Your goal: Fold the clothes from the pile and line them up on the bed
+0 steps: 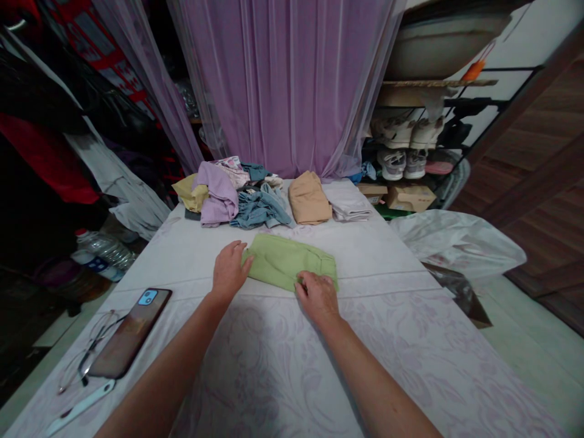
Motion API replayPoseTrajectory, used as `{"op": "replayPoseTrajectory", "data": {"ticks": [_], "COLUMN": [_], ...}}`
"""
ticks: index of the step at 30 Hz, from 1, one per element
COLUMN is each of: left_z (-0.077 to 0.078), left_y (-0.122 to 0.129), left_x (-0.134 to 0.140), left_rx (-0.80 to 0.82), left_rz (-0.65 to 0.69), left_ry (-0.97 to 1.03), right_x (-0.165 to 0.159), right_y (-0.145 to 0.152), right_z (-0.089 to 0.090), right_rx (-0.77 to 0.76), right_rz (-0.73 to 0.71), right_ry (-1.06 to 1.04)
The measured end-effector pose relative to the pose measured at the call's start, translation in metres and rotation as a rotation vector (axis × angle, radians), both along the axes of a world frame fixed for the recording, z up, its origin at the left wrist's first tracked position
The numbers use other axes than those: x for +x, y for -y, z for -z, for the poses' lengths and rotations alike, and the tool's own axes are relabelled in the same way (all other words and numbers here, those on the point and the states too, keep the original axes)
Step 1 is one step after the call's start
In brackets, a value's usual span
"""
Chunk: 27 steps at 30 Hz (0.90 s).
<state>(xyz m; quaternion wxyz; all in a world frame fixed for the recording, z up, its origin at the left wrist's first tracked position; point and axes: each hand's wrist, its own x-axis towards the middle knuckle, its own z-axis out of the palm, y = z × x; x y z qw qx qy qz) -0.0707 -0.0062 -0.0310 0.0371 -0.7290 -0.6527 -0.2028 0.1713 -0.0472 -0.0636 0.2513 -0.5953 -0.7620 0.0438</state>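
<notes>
A folded light green garment, with a stitched band at its right end, lies flat on the patterned white cloth. At its left end is my left hand, fingers stretched and thumb apart, touching the edge. My right hand rests on the near right edge, its fingers curled and thumb close to them on the fabric. Behind the garment sit a folded tan garment and folded white cloth. Left of these is a loose heap with a lilac garment, a blue-grey garment and a mustard one.
At the near left lie a phone, eyeglasses and a pale blue handle-like tool. Plastic bottles stand beyond the left edge. A purple curtain hangs behind. Right are shoes on a rack and a white plastic bag.
</notes>
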Motion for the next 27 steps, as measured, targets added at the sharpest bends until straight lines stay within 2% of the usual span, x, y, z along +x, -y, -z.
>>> {"op": "replayPoseTrajectory", "data": {"ticks": [2,5,7,11,19,24,27], "left_z": [0.012,0.027,0.032,0.033,0.037,0.037,0.037], "left_y": [0.015,0.031,0.034,0.025,0.006,0.001,0.001], "left_x": [0.01,0.03,0.039,0.039,0.013,0.011,0.013], "left_rx": [0.028,-0.107,-0.189,-0.243,-0.15,-0.137,-0.128], "left_rz": [0.156,0.402,0.475,0.491,0.393,0.364,0.362], "left_ry": [-0.039,-0.134,-0.175,-0.217,-0.233,-0.242,-0.256], "right_x": [0.0,0.0,0.001,0.002,0.003,0.002,-0.01], "right_y": [0.001,0.0,0.0,-0.001,-0.001,0.003,0.008], "right_z": [0.0,0.001,0.002,0.002,0.002,-0.003,-0.008], "right_rx": [0.017,0.036,0.042,0.043,0.047,0.112,0.163], "right_rz": [0.001,-0.007,-0.018,-0.044,-0.039,-0.041,-0.126], "right_ry": [-0.008,-0.014,-0.01,0.0,-0.009,-0.051,-0.051]}}
